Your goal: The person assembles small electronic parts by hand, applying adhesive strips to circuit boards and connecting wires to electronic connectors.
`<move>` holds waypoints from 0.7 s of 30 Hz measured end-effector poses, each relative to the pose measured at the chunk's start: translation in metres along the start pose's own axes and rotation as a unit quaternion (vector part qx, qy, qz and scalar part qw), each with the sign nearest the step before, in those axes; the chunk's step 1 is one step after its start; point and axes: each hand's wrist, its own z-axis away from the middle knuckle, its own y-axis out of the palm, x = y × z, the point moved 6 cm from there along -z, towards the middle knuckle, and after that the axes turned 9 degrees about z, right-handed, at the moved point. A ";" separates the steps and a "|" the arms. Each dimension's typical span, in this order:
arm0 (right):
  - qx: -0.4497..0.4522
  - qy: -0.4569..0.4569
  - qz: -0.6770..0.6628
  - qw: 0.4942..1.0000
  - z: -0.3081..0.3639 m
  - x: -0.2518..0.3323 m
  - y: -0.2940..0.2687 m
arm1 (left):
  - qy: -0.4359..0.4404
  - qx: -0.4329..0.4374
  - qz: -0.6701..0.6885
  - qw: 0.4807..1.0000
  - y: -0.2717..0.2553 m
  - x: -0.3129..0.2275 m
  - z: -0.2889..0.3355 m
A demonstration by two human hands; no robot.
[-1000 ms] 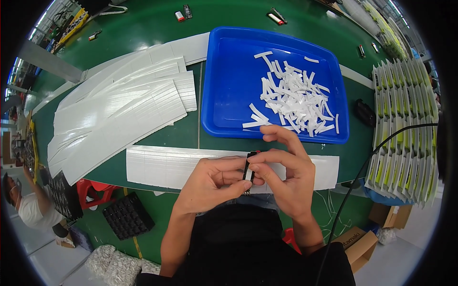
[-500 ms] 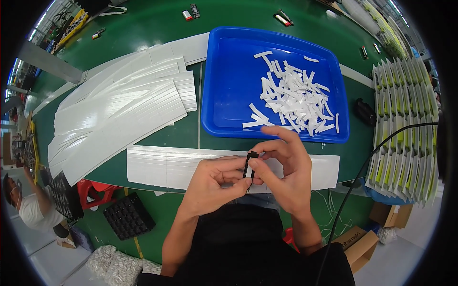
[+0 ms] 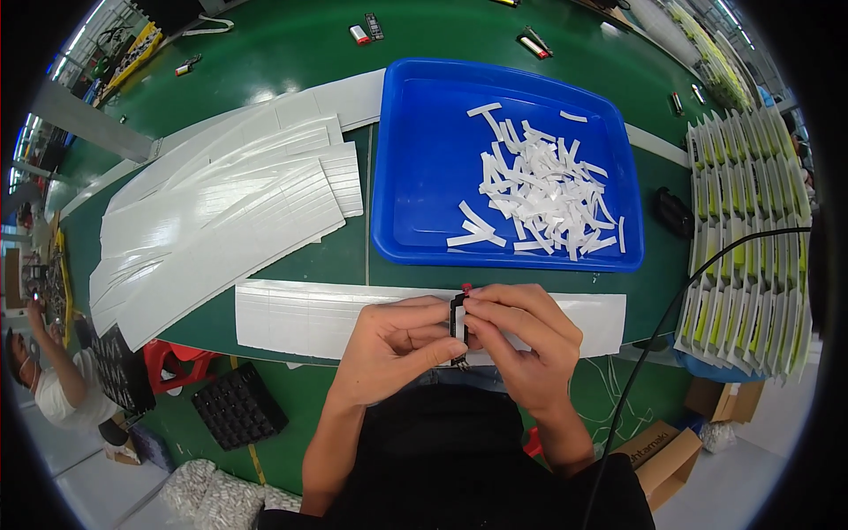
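Both hands meet over the near edge of the workbench, holding a small, narrow black part [image 3: 458, 318] upright between them. A white strip lies along its face, and a red bit shows at its top. My left hand [image 3: 389, 349] pinches its left side with thumb and fingers. From the right, my right hand [image 3: 530, 340] presses thumb and fingertips against its upper end, hiding part of it. Beneath the hands lies a long white adhesive sheet [image 3: 300, 311]. Just beyond stands a blue tray [image 3: 415, 177] with a heap of short white strips [image 3: 552, 190].
Stacked white sheets [image 3: 221, 212] cover the left of the bench. At right are a black object [image 3: 674, 212], a black cable [image 3: 658, 331] and rows of green-and-white packs [image 3: 746, 247]. Batteries with boards [image 3: 534, 44] lie at the back. A co-worker [image 3: 66, 384] is at far left.
My right fingers have come down from a raised, spread pose to the top of the black part. A red bit now shows there. The co-worker's arm has shifted.
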 end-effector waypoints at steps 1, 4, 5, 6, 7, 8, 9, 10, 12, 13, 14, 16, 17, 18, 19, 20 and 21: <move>-0.005 -0.012 0.007 1.000 0.000 0.001 0.000 | 0.005 0.004 0.004 1.000 -0.001 0.000 0.000; -0.028 -0.060 0.048 0.997 0.002 0.006 0.000 | 0.017 0.001 0.012 1.000 0.000 0.000 -0.002; -0.028 -0.060 0.048 0.997 0.002 0.006 0.000 | 0.022 -0.006 0.016 1.000 0.000 0.000 -0.002; -0.028 -0.062 0.048 0.997 0.002 0.006 0.000 | 0.022 -0.006 0.016 1.000 -0.001 0.001 -0.002; -0.028 -0.063 0.049 0.996 0.003 0.006 0.000 | 0.030 -0.002 -0.006 1.000 -0.002 0.001 -0.002; -0.028 -0.063 0.049 0.996 0.003 0.007 0.000 | 0.037 0.003 -0.027 0.999 -0.002 0.001 -0.002; -0.027 -0.060 0.051 0.996 0.003 0.007 0.000 | 0.037 0.003 -0.027 0.999 -0.002 0.000 -0.002; -0.026 -0.058 0.053 0.997 0.003 0.007 0.000 | 0.043 0.001 -0.042 0.998 -0.001 -0.001 -0.002; -0.028 -0.068 0.056 0.996 0.004 0.007 -0.001 | 0.049 -0.002 -0.056 0.997 0.000 -0.002 -0.002; -0.031 -0.078 0.060 0.995 0.005 0.008 -0.001 | 0.050 -0.006 -0.067 0.996 -0.001 -0.002 -0.002; -0.031 -0.078 0.060 0.995 0.005 0.007 -0.001 | 0.050 -0.009 -0.078 0.996 -0.001 -0.002 -0.001; -0.032 -0.091 0.070 0.993 0.006 0.009 -0.001 | 0.053 -0.005 -0.090 0.995 -0.001 -0.003 -0.002; -0.033 -0.091 0.070 0.993 0.007 0.008 -0.001 | 0.057 -0.001 -0.102 0.993 -0.001 -0.003 -0.002; -0.030 -0.093 0.078 0.992 0.008 0.008 -0.001 | 0.057 -0.001 -0.102 0.993 0.000 -0.003 -0.002; -0.028 -0.094 0.085 0.992 0.009 0.008 -0.001 | 0.068 -0.002 -0.113 0.991 0.001 -0.005 -0.002; -0.028 -0.094 0.084 0.992 0.010 0.008 -0.001 | 0.079 -0.004 -0.125 0.989 0.001 -0.006 -0.002; -0.028 -0.102 0.091 0.990 0.011 0.008 -0.001 | 0.079 -0.004 -0.125 0.989 0.000 -0.005 -0.002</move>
